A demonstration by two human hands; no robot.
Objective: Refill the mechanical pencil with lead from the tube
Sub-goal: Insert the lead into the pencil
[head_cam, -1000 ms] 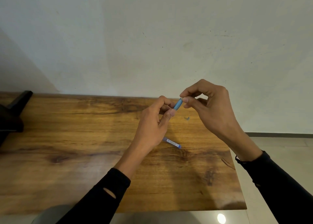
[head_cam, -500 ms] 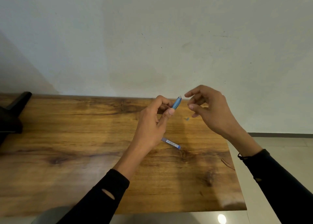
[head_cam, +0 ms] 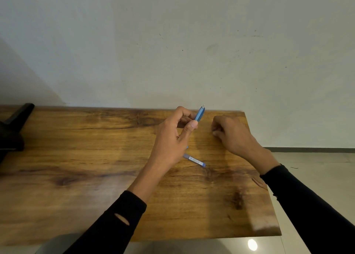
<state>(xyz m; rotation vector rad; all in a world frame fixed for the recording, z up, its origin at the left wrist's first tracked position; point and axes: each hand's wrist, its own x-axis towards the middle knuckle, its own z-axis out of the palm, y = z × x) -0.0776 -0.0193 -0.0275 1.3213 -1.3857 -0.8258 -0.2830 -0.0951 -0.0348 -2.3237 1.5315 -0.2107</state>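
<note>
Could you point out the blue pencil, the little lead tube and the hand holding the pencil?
Mechanical pencil (head_cam: pixel 199 114), head view: the blue barrel above the fingers.
Lead tube (head_cam: pixel 195 160), head view: middle of its labelled body, lying on the table.
Left hand (head_cam: pixel 171 140), head view: back of the hand.

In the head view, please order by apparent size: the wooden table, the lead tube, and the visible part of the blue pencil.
1. wooden table
2-3. lead tube and blue mechanical pencil: their visible parts look alike, both partly hidden by the left hand.
</note>
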